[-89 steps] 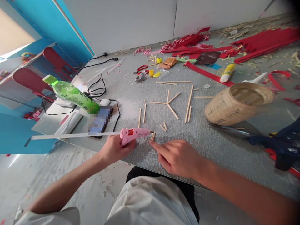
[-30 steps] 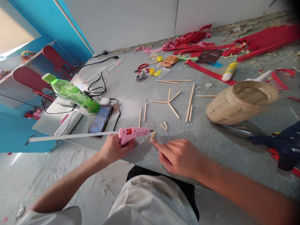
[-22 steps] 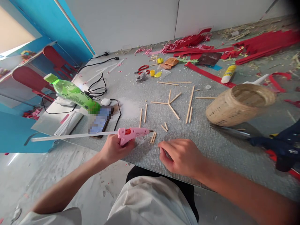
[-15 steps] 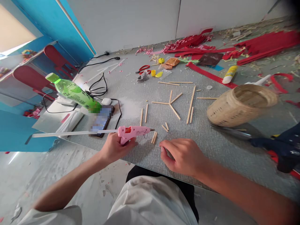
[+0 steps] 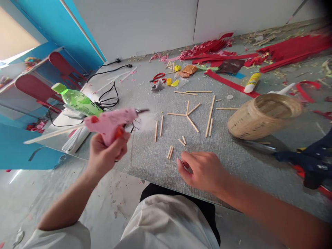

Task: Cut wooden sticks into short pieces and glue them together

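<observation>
My left hand (image 5: 109,148) grips a pink glue gun (image 5: 111,122) by its handle, raised over the table's left part, nozzle pointing right. A long pale glue stick (image 5: 52,133) sticks out of its back end. My right hand (image 5: 203,171) rests near the table's front edge, fingers loosely curled, with nothing visible in them. Just beyond it lie two short wooden sticks (image 5: 170,152) side by side and another short pair (image 5: 182,141). Farther back, several sticks meet in a branching figure (image 5: 187,114). Longer upright sticks lie to its left (image 5: 156,131) and right (image 5: 210,116).
A cloudy plastic jar (image 5: 259,117) stands tilted-looking at right, near a dark blue tool (image 5: 306,159). At left are a green bottle (image 5: 80,100) and black cables (image 5: 109,93). Behind lie red-handled scissors (image 5: 158,76), a glue stick tube (image 5: 252,83) and red paper strips (image 5: 298,52).
My left hand has lifted the glue gun up and to the left, away from the short sticks, tilting its nozzle upward. My right hand has barely moved.
</observation>
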Available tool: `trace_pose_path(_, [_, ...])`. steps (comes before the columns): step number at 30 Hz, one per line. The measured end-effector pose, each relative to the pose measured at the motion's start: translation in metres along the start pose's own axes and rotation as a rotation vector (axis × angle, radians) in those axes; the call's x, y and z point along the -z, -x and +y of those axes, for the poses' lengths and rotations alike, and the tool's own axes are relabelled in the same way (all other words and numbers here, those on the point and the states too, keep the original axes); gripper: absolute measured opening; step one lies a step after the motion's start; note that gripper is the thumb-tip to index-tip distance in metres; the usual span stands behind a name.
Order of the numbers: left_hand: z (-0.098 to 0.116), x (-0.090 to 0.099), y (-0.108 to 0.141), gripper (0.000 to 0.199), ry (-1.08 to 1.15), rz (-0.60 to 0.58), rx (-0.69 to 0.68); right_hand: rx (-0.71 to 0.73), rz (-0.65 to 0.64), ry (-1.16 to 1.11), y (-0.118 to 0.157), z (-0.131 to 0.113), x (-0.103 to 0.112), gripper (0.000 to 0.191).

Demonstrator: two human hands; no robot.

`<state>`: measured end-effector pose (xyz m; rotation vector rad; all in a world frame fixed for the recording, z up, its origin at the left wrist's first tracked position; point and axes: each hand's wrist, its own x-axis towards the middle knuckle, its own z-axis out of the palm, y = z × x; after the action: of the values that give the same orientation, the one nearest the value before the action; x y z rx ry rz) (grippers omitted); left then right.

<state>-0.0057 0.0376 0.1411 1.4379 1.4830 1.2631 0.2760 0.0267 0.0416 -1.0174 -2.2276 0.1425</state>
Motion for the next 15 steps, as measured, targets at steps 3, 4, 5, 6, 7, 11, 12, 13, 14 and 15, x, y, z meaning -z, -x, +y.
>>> trace_pose_path(3, [0.025,0.009,-0.014,0.027,0.014,0.082,-0.149,0.032,0.036,-0.037,0.0,0.001,0.002,0.032])
trace_pose_path(4, [0.029,0.009,-0.016,0.03,-0.019,0.058,-0.145,0.036,0.048,-0.049,-0.001,0.001,0.003,0.033])
trace_pose_path(5, [0.031,0.006,-0.016,0.034,-0.048,0.007,-0.118,0.03,0.058,-0.056,-0.002,0.002,0.004,0.032])
trace_pose_path(6, [0.03,0.002,-0.015,0.037,-0.071,-0.038,-0.075,0.014,0.061,-0.057,-0.002,0.003,0.004,0.03])
trace_pose_path(7, [0.026,-0.003,-0.013,0.039,-0.094,-0.087,-0.02,-0.013,0.059,-0.055,-0.003,0.004,0.004,0.025])
trace_pose_path(11, [-0.005,-0.03,0.003,0.04,-0.064,-0.145,0.106,-0.089,0.031,-0.06,-0.008,0.007,0.002,0.012])
trace_pose_path(12, [-0.013,-0.035,0.007,0.041,-0.057,-0.137,0.123,-0.085,0.025,-0.063,-0.008,0.008,0.002,0.014])
trace_pose_path(13, [-0.02,-0.04,0.01,0.041,-0.055,-0.129,0.14,-0.074,0.019,-0.063,-0.009,0.008,0.002,0.014])
trace_pose_path(14, [-0.026,-0.044,0.013,0.041,-0.052,-0.135,0.156,-0.061,0.014,-0.06,-0.009,0.008,0.002,0.015])
trace_pose_path(15, [-0.031,-0.047,0.015,0.04,-0.045,-0.148,0.166,-0.046,0.009,-0.055,-0.01,0.008,0.002,0.015])
